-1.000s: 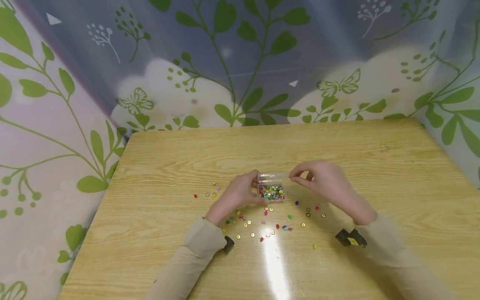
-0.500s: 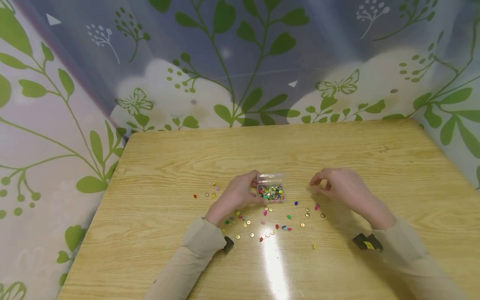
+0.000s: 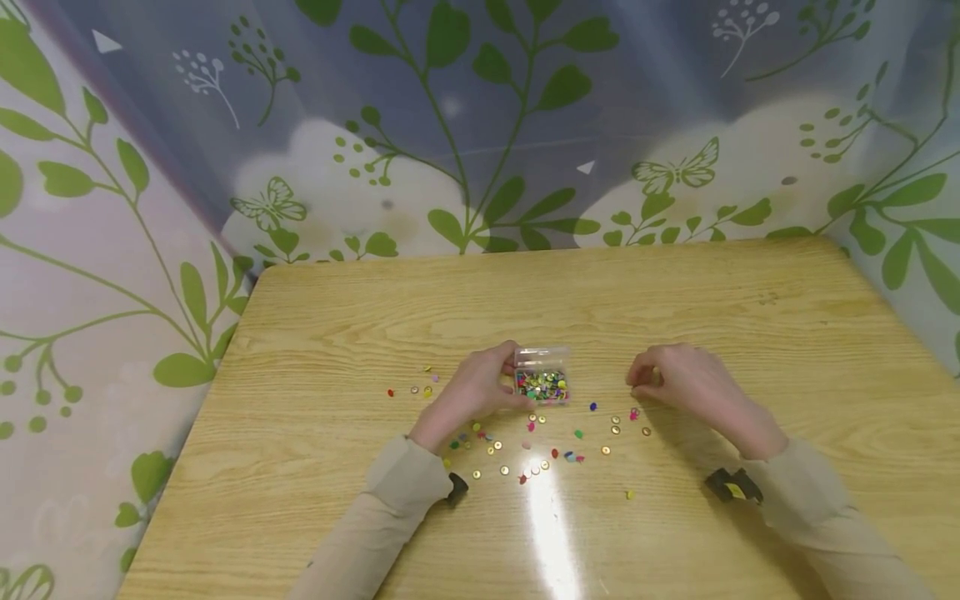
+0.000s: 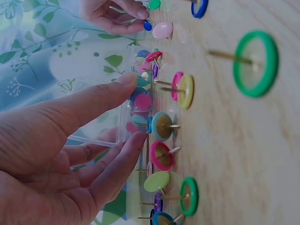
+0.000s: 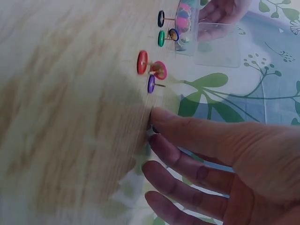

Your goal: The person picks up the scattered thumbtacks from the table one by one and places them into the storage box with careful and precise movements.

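A small clear plastic box (image 3: 543,398) full of coloured thumbtacks stands on the table with its hinged lid (image 3: 542,355) raised at the back. My left hand (image 3: 476,383) grips the box by its left end, as the left wrist view shows with thumb and fingers on either side. To the right of the box, my right hand (image 3: 686,387) is down at the tabletop. Its thumb and index fingertip come together on a small thumbtack (image 5: 152,131), mostly covered by the fingertips. The other fingers are spread and slightly bent. A blue thumbtack (image 3: 593,407) lies between box and right hand.
Loose thumbtacks lie scattered on the wooden table (image 3: 360,500) in front of the box, among them a yellow one (image 3: 629,495) and a green one (image 3: 578,434). Several more lie left of the left hand. A leaf-patterned curtain (image 3: 525,125) stands behind the table.
My right hand has moved from beside the box's lid to the right and down to the table. The left hand and the box have stayed in place.
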The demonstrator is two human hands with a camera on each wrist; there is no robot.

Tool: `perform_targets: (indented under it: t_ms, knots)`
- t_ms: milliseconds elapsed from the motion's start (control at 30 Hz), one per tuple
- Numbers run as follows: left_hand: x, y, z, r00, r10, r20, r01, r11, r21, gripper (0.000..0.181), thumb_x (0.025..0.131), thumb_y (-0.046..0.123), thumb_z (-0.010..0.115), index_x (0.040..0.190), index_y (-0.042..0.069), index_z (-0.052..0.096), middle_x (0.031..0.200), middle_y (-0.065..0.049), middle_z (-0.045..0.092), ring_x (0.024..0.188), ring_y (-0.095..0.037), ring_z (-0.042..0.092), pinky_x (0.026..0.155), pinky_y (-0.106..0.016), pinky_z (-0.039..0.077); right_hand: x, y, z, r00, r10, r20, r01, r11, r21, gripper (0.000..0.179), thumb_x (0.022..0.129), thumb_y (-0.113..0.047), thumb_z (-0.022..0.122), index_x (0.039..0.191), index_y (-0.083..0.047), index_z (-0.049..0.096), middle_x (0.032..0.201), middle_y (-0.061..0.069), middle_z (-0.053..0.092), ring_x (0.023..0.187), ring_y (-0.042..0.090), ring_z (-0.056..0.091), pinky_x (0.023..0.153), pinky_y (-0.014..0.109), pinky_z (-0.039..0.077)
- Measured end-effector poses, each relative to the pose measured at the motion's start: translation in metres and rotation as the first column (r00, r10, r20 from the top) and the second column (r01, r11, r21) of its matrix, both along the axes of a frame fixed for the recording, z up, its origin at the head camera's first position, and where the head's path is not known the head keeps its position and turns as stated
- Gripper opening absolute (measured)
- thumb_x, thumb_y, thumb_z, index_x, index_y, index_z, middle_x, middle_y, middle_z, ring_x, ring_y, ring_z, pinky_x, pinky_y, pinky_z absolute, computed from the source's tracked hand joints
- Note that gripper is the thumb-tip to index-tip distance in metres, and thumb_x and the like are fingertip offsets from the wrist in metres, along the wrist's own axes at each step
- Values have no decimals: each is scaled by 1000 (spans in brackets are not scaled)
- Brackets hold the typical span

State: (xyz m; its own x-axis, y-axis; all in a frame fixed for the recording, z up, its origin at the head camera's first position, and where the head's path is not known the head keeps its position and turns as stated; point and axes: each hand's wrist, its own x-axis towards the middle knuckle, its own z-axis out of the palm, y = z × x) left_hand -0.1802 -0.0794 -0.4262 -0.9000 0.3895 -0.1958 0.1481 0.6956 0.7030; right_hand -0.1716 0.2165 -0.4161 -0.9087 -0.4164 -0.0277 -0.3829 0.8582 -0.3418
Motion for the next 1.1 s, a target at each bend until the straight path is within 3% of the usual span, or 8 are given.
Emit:
perform_targets:
  t_ms: [433,767,1100]
  knots:
    - [0,0,-2,1000,-4,-1,4,1000,7,51,75,20,91,114,11,59,119,-10,66,93,-19,68,91,-37,55,1,-2,-2,1000,-6,-19,5,1000,-22,6,85,-10,79,84,-16,77,77,-5,73,59,5,53,50,24,40]
    - [-1,-1,0,1000,-7,-7,7,1000,6,52,76,21,91,115,11,59,120,-10,66,94,-20,68,90,-36,56,0,-12,5,990,-25,-136,21,999,-33,2,88,-12,74,89,-13,76,80,-2,74,47,6,34,44,22,25]
    - [-1,-1,-1,1000,-10,-13,10,1000,10,49,75,20,91,110,10,58,119,-10,67,93,-19,69,89,-37,56,-1,-40,11,982,17,-189,-29,998,-58,3,88,-13,74,91,-12,76,82,-3,74,52,4,50,44,23,33]
